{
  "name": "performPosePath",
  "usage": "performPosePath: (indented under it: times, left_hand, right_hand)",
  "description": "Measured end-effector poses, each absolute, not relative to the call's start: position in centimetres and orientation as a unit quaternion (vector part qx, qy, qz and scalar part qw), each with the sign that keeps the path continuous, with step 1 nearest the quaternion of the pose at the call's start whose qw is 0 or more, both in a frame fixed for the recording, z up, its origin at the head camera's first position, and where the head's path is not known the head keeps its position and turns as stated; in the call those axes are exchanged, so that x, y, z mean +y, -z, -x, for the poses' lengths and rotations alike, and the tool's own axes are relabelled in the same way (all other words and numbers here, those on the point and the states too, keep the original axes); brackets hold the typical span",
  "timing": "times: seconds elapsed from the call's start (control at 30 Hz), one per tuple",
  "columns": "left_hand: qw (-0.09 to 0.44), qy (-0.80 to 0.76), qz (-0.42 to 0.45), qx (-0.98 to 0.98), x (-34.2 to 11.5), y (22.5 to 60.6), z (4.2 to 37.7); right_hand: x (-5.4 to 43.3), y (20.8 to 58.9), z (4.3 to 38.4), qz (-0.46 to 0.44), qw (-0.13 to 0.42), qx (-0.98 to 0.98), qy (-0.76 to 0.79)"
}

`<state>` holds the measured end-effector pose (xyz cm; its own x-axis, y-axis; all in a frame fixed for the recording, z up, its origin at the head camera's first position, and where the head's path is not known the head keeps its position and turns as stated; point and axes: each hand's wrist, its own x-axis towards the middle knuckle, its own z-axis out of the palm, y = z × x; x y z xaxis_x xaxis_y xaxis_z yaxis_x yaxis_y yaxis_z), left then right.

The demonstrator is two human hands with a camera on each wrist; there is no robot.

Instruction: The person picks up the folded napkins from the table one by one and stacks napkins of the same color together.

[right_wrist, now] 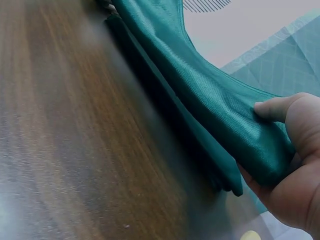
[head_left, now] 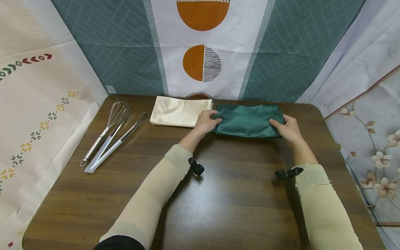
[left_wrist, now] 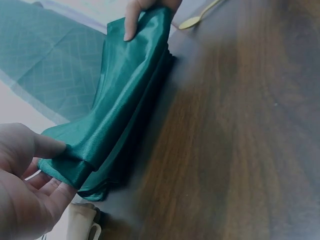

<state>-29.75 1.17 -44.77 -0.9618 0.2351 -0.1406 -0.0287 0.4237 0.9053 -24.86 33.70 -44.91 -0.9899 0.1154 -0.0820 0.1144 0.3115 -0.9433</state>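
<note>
A folded green satin cloth (head_left: 248, 121) lies along the far side of the table, held at both ends. My left hand (head_left: 205, 122) pinches its left end, thumb on top and fingers underneath. At the right end my right hand (head_left: 289, 129) grips the cloth the same way, the thumb (right_wrist: 272, 109) pressing on its upper face. Both wrist views show the gripped upper layer (left_wrist: 122, 97) raised above a darker folded layer of green cloth (right_wrist: 170, 107) below. Just left of my left hand lies a folded cream cloth (head_left: 179, 111).
On the table's left side lie a wire whisk (head_left: 100, 139) and a two-armed metal utensil like tongs (head_left: 117, 143). A gold spoon-shaped thing (left_wrist: 190, 22) shows beyond the right hand in the left wrist view. Patterned fabric (head_left: 122, 55) hangs behind the wooden table (head_left: 218, 201).
</note>
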Motion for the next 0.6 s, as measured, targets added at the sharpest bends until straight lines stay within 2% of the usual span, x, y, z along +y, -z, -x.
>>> performPosePath:
  times: [0.3,0.6]
  left_hand:
    - [0.101,-0.526,-0.053,0.843,1.7,45.0,31.1]
    - [0.094,-0.515,-0.044,0.851,2.5,45.0,32.7]
  right_hand:
    - [33.5,44.4,26.0,0.073,0.012,-0.830,-0.553]
    - [34.2,44.0,27.6,0.083,-0.019,-0.853,-0.515]
